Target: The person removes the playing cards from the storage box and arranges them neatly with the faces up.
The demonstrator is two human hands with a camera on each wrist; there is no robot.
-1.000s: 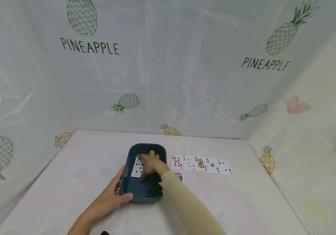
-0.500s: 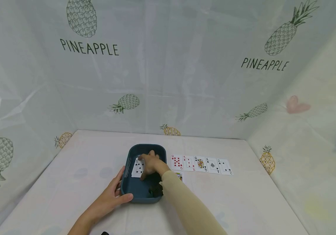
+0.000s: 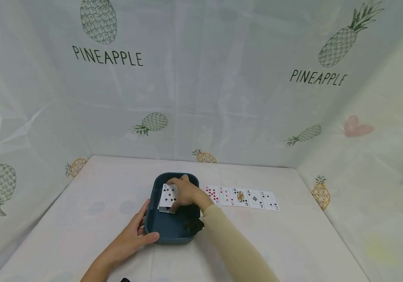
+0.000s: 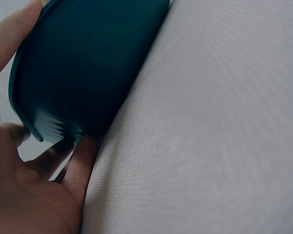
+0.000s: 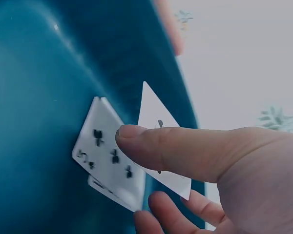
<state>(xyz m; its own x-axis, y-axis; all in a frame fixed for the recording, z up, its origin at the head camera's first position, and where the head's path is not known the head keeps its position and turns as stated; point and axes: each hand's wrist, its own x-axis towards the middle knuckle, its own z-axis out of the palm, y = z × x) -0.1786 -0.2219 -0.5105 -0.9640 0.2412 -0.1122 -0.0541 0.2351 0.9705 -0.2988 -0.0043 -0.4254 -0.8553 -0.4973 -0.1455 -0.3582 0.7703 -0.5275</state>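
A dark teal plastic bin (image 3: 167, 231) stands on the white-covered table. My left hand (image 3: 136, 231) grips its near left side, thumb over the rim and fingers along the outer wall. My right hand (image 3: 185, 192) reaches into the bin's far half. Its thumb and fingers pinch a playing card (image 3: 167, 192) with black pips and a 5 in its corner. In the right wrist view the pinched card (image 5: 158, 109) is tilted behind the thumb. Below it, several cards overlap on the bin floor; the top card (image 5: 105, 151) is a black five.
Right of the bin lies a face-up row: nine of hearts (image 3: 212, 194), three of diamonds (image 3: 226, 196), a queen (image 3: 240, 196), ace of spades (image 3: 255, 198) and a black two (image 3: 269, 200). Pineapple-print cloth (image 3: 222, 98) hangs behind and at both sides. A black device sits under the right wrist.
My right hand has risen and shifted slightly right, lifting a card off those beneath. The right sleeve now hides the face card beside the bin. The left hand has stayed put.
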